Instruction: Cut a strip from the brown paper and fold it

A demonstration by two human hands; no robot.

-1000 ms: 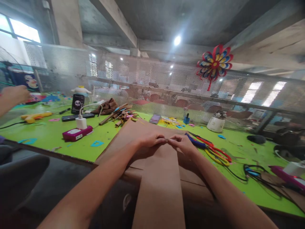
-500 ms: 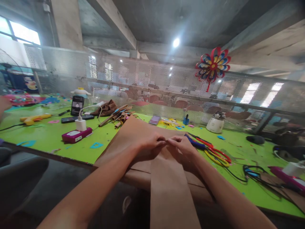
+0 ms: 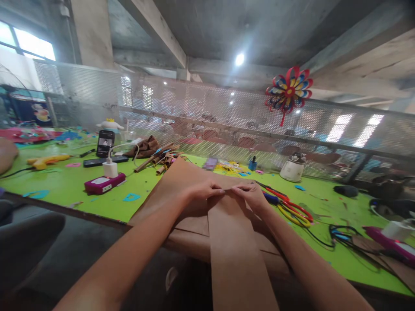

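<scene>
Pinching the far edge of a long, flat strip of plain brown paper [image 3: 240,250] between thumb and fingers of the left hand [image 3: 212,190] and, just beside, of the right hand [image 3: 248,192]. Closed on that edge from both sides, with only a short stretch of paper bare between the fingertips. Running from there toward the body, across a broad brown paper sheet [image 3: 181,181] spread on the bright green table [image 3: 106,205], then down past the near edge. To judge by the grip, probably busy with folding or rolling the edge over; too small to tell how tightly. For a clean turn, match the pressure of both thumbs and bring the edge over evenly, square to the long sides, to avoid a skewed, cone-like roll. Work outward from the middle toward each corner, smoothing before turning further. Let the hanging length fall straight, without twist, so as not to drag on the pinch. Hold the wrists low for steadiness, taking care not to crease the sheet beneath. Mind also the slim tools with red, yellow and dark blue handles [image 3: 285,198] near the right hand; best not nudged.
</scene>
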